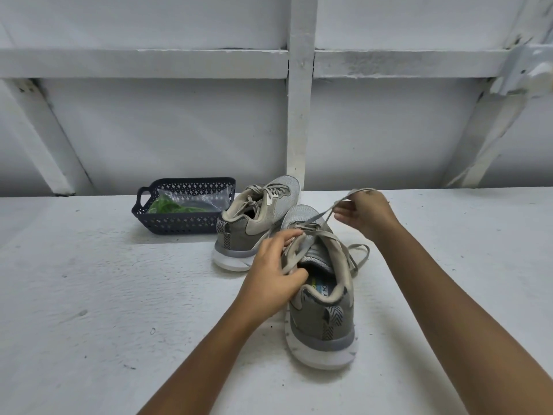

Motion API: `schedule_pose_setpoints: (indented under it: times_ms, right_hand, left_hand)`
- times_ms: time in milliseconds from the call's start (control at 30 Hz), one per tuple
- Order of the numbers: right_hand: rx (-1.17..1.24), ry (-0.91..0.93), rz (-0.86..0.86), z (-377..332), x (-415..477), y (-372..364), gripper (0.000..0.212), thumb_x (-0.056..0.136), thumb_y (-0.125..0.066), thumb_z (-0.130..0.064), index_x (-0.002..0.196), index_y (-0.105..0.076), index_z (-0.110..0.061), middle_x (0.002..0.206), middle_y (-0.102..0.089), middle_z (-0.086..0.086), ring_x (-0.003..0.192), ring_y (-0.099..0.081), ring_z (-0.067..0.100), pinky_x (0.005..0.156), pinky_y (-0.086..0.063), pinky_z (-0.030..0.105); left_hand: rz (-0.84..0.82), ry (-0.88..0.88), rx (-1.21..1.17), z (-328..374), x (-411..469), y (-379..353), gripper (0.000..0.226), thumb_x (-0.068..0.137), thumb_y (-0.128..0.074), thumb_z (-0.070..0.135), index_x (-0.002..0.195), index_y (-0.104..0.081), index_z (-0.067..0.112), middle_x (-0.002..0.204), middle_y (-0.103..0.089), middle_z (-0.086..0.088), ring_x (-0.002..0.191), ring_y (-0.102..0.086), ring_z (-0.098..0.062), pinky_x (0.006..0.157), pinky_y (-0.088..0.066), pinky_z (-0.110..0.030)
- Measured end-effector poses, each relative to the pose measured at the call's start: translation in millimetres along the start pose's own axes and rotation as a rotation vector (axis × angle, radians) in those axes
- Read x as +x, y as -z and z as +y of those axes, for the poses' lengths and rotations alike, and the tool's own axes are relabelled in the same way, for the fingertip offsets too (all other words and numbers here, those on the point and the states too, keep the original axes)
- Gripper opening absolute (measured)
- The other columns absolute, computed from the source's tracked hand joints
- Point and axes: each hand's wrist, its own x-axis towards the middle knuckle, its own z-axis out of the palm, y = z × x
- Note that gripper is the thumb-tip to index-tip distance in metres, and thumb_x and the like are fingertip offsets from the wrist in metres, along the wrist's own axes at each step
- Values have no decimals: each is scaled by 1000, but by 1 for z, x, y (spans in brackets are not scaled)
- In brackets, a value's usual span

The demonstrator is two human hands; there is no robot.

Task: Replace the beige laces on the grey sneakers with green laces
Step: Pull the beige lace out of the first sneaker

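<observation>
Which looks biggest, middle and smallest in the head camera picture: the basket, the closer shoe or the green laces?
1. closer shoe, though being nearest the camera makes it look bigger
2. basket
3. green laces, lying inside the basket

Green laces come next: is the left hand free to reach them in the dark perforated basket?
Likely not yet: the left hand grips the near grey sneaker; otherwise nothing blocks the dark basket.

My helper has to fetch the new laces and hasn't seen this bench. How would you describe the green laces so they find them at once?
On the white bench, left of the far grey sneaker, sits a dark lattice basket. Inside lies a clear bag holding the green laces, the only bright green thing here; the sneakers wear beige laces.
</observation>
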Motion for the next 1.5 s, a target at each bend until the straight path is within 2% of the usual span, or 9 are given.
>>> schedule_pose_setpoints:
  times_ms: [167, 333, 467, 667, 833, 967, 1200, 1367, 1500]
  right_hand:
    - [-376, -114, -153, 12, -5, 4, 16, 93, -38, 0, 90, -54, 0, 63, -52, 12, 43, -51, 17, 40, -46, 17]
    - [-756, 85, -239, 16, -15, -4, 20, 89, -61, -11, 70, -59, -9, 63, -52, 6, 55, -46, 14, 43, -41, 16]
    - [-779, 155, -183, 16, -14, -5, 24, 88, -59, -3, 65, -59, -8, 60, -54, 7, 52, -48, 15, 36, -38, 10]
    - [-400, 210, 75, 7, -1, 1, 24, 95, -47, -5, 72, -53, -8, 75, -59, 14, 55, -56, 15, 44, -49, 23]
    - [-625, 106, -216, 16, -14, 2, 12, 90, -63, -18, 94, -54, -10, 67, -55, 6, 51, -50, 13, 40, -43, 16]
    - [-839, 222, -178, 21, -16, -2, 12, 88, -65, -15, 88, -64, -4, 62, -54, 4, 48, -48, 11, 35, -36, 10]
    - [-406, 229, 34, 15, -2, 2, 23, 97, -47, -9, 74, -53, -10, 75, -59, 11, 57, -59, 15, 50, -50, 26]
    - [-704, 162, -210, 18, -19, 0, 20, 90, -64, -20, 73, -59, -9, 61, -55, 3, 52, -50, 11, 39, -41, 14]
    - [-891, 225, -179, 19, -20, -2, 27, 89, -64, -16, 63, -55, -12, 58, -50, 3, 49, -44, 11, 33, -33, 9]
  left_hand:
    - [6, -2, -11, -3, 0, -1, 53, 65, -50, 29, 108, -41, 58, 117, -42, 21, 112, -44, 8, 86, -34, -14]
    - [9, 3, -12, -3, 1, -1, 54, 65, -51, 29, 111, -42, 55, 118, -42, 19, 112, -45, 7, 85, -35, -13]
    - [12, -5, -11, -3, 0, -1, 55, 64, -51, 27, 111, -43, 55, 117, -43, 21, 111, -46, 9, 87, -35, -11]
    - [11, -11, -13, -2, 0, 0, 54, 66, -52, 26, 108, -42, 57, 118, -43, 20, 113, -46, 6, 89, -36, -17]
    - [14, -17, -13, -2, 0, 0, 55, 65, -52, 26, 110, -43, 56, 118, -44, 18, 114, -47, 3, 93, -37, -20]
    - [22, -10, -17, 0, 0, -1, 56, 63, -51, 26, 112, -44, 53, 118, -44, 17, 112, -47, 6, 96, -39, -22]
    - [17, 4, -23, 1, -1, -1, 54, 63, -51, 27, 108, -43, 56, 118, -43, 18, 111, -46, 7, 94, -39, -23]
    - [22, -1, -14, 2, -1, -1, 54, 63, -51, 26, 106, -42, 57, 117, -43, 18, 112, -47, 4, 95, -38, -21]
    - [16, 8, -16, 2, -1, -1, 54, 63, -51, 27, 107, -43, 56, 117, -44, 17, 113, -47, 4, 94, -37, -20]
